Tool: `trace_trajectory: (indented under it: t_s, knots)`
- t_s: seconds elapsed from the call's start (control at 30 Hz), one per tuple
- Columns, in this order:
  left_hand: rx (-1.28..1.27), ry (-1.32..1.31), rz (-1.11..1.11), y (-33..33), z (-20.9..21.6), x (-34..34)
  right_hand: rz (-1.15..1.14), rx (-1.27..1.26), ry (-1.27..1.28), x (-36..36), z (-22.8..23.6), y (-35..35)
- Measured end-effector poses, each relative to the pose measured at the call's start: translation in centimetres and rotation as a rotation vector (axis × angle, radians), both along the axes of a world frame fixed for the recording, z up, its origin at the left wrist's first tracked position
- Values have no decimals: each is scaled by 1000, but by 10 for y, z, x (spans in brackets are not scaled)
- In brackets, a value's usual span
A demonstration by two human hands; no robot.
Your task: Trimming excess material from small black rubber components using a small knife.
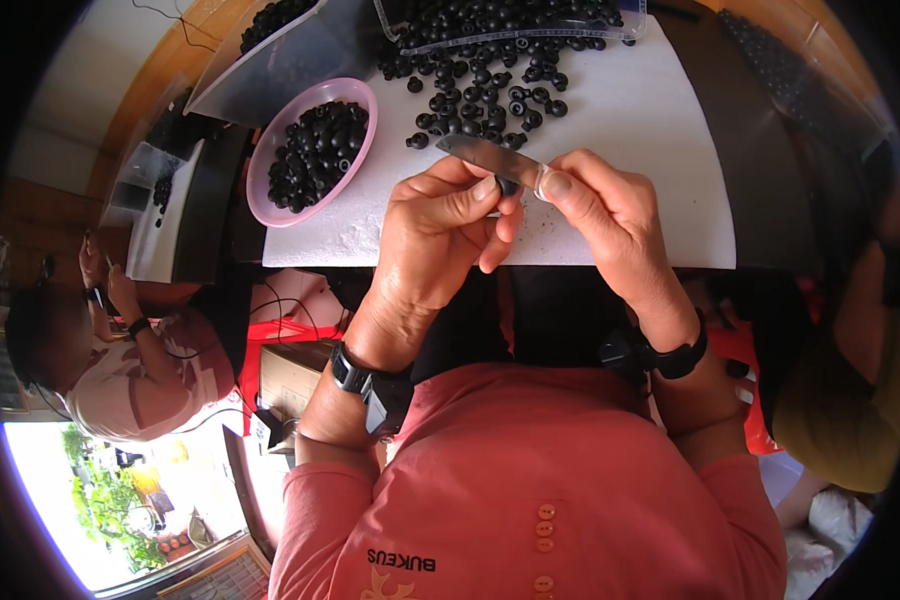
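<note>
My left hand (440, 220) pinches a small round black part (508, 187) between thumb and fingers, above the front edge of the white board. In my right hand (610, 205) is a knife (492, 157), gripped near its pale handle, its blade pointing left across the black part. Whether the edge touches the part I cannot tell. Many loose black knob-like parts (480, 100), several showing round holes, lie spread just beyond my hands. To the left stands a pink oval bowl (260, 190) holding more black parts.
The white board (660, 130) covers the table before me. Clear plastic bins (270, 75) with black parts stand at the back. On the left a co-worker (150, 370) sits at another table; another person (840, 400) is close on my right. A cardboard box (295, 375) stands below, left.
</note>
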State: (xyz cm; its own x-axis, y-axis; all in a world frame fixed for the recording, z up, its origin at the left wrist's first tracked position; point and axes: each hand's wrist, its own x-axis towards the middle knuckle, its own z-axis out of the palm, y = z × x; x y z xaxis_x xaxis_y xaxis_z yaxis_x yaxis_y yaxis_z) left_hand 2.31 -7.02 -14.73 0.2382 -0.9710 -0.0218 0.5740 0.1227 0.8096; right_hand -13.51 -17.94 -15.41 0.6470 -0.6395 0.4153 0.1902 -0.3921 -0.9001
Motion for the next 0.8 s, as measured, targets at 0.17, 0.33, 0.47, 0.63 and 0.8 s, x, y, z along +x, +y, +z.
trace_trajectory:
  t_s: [0.17, 0.33, 0.47, 0.63, 0.8]
  knots:
    - [11, 29, 11, 1, 8, 1, 45, -69, -17, 2, -1, -2]
    - [58, -476, 448, 16, 30, 35, 25, 50, -107, -3, -2, -3]
    - [111, -917, 766, 35, 49, 91, 20, 186, -208, -2, -9, -6]
    - [119, -1834, 777, 26, 42, 111, 82, 176, -110, -10, -7, -10]
    - [-78, -2054, 608, -6, 21, 72, 50, 213, -158, -8, -8, -9]
